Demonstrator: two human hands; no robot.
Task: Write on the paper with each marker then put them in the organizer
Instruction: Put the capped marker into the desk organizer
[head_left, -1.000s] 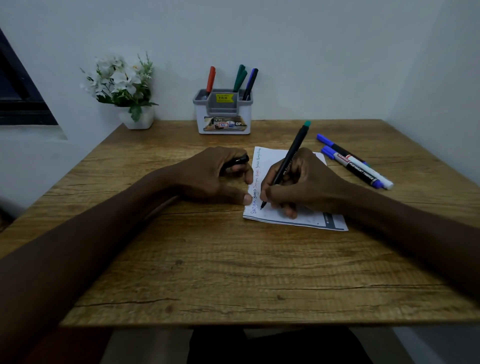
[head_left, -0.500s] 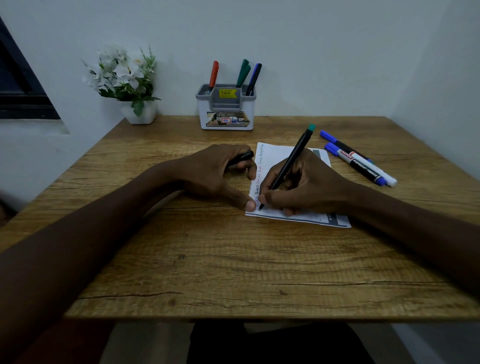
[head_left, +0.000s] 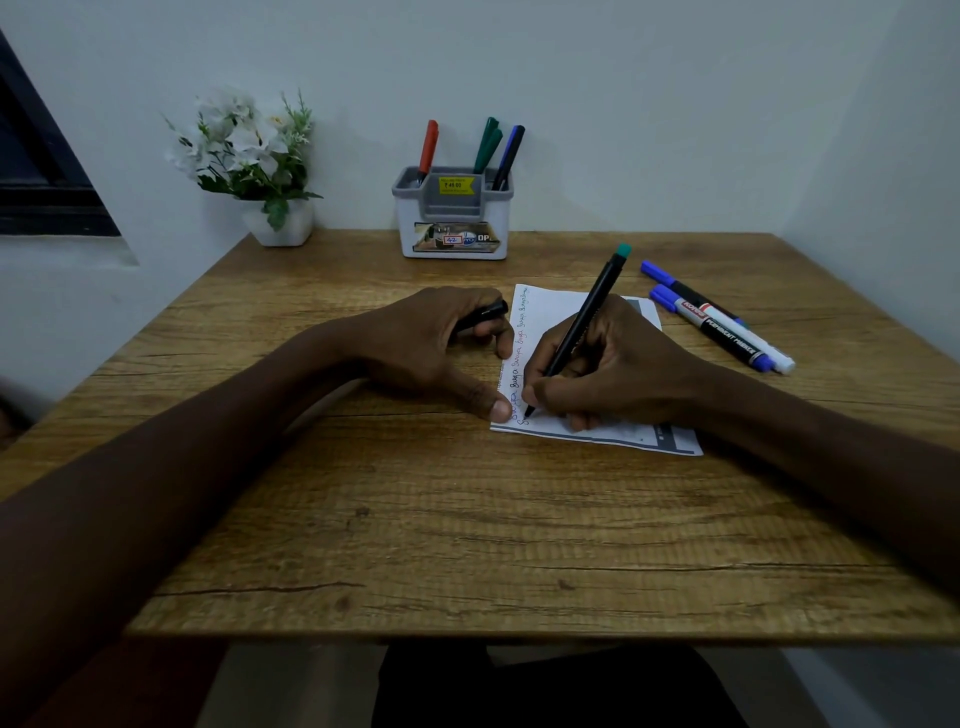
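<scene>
The left hand (head_left: 441, 348) rests on the table (head_left: 363, 519) with its fingers curled round a black cap (head_left: 485, 313), and its thumb tip lies at the left edge of the paper (head_left: 545, 306). The organizer (head_left: 452, 228) stands at the far edge of the table, at 12 o'clock from the left hand and well apart from it. It already holds stored markers (head_left: 488, 145): a red one on its left side, two green and a blue one on its right. The paper carries a column of handwritten words along its left margin. The right hand (head_left: 613, 374) grasps the teal-ended marker (head_left: 587, 317) in a writing grip, tip down on the near-left corner of the paper. The marker's long axis runs from the tip at 7 o'clock to the teal end at 1 o'clock. The cap lies at 10 o'clock from the right hand, near it, so recapping probably calls for a short meeting of both hands. The organizer lies at 11 o'clock from the right hand, and either hand appears about equally near to it. Two loose markers (head_left: 722, 325) with blue caps lie side by side at 2 o'clock from the right hand, apparently not yet used
</scene>
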